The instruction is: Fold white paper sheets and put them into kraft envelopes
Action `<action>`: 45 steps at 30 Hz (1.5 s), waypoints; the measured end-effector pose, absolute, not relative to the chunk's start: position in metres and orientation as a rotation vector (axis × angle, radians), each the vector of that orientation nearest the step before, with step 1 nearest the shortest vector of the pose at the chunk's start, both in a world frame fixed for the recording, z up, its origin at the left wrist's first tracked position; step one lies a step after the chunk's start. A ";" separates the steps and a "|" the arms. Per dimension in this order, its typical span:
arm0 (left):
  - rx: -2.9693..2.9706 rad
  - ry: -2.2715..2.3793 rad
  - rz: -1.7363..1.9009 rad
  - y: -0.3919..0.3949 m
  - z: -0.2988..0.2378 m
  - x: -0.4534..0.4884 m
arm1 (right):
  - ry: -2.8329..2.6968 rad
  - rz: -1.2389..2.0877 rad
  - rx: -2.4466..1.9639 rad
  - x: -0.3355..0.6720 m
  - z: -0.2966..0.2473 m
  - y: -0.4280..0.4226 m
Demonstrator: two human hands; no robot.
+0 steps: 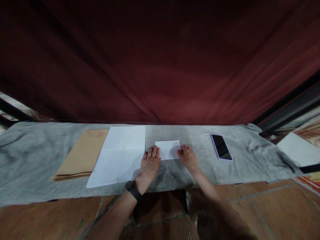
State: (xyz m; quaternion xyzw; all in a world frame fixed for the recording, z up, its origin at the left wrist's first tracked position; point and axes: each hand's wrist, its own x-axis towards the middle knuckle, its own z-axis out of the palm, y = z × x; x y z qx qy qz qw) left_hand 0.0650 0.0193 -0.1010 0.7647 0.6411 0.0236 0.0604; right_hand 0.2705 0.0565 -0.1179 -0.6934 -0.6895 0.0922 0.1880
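Note:
A small folded white paper (pixel 168 148) lies on a grey cloth (pixel 30 156) spread over a low surface. My left hand (pixel 149 165) lies flat with its fingers stretched out, the fingertips pressing the paper's left edge. A dark band is on that wrist. My right hand (pixel 188 158) rests at the paper's right edge with its fingers curled down onto it. Neither hand lifts the paper.
Left of my hands lie a large white sheet (pixel 119 154) and a stack of brown envelopes (pixel 82 154). A black phone (pixel 221 147) lies to the right. A dark red curtain (pixel 160 60) hangs behind. More white paper (pixel 298 150) sits at far right. Tiled floor (pixel 262 206) is below.

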 end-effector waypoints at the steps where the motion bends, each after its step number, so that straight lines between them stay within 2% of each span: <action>1: 2.311 1.941 0.057 0.020 -0.101 0.065 | -1.902 0.317 -1.933 0.273 -0.119 0.059; 8: 2.311 1.931 0.082 0.020 -0.094 0.065 | -1.468 1.049 -1.639 0.279 -0.112 0.070; 10: 2.294 1.920 0.144 0.022 -0.090 0.065 | -1.278 1.162 -1.506 0.276 -0.106 0.070; 13: 2.259 1.872 0.373 0.027 -0.082 0.067 | -1.172 1.081 -1.427 0.272 -0.093 0.070; 17: 2.002 1.550 0.766 0.029 -0.072 0.075 | -1.250 0.687 -1.449 0.268 -0.070 0.062; 20: 1.540 1.246 0.932 0.026 -0.064 0.083 | -1.460 0.393 -1.465 0.257 -0.060 0.047; 25: 0.943 1.018 1.136 0.024 -0.058 0.085 | -2.020 0.229 -1.306 0.225 -0.065 0.019; 31: 0.995 1.332 1.253 0.040 -0.075 0.067 | -2.189 0.378 -1.143 0.214 -0.079 0.018; 36: 1.121 1.499 1.179 0.060 -0.094 0.048 | -1.863 0.311 -1.462 0.237 -0.100 0.049; 41: 1.271 1.744 1.013 0.070 -0.101 0.044 | -1.704 0.632 -1.641 0.251 -0.128 0.072; 45: 1.415 1.936 0.834 0.069 -0.097 0.049 | -1.689 0.621 -1.672 0.250 -0.138 0.074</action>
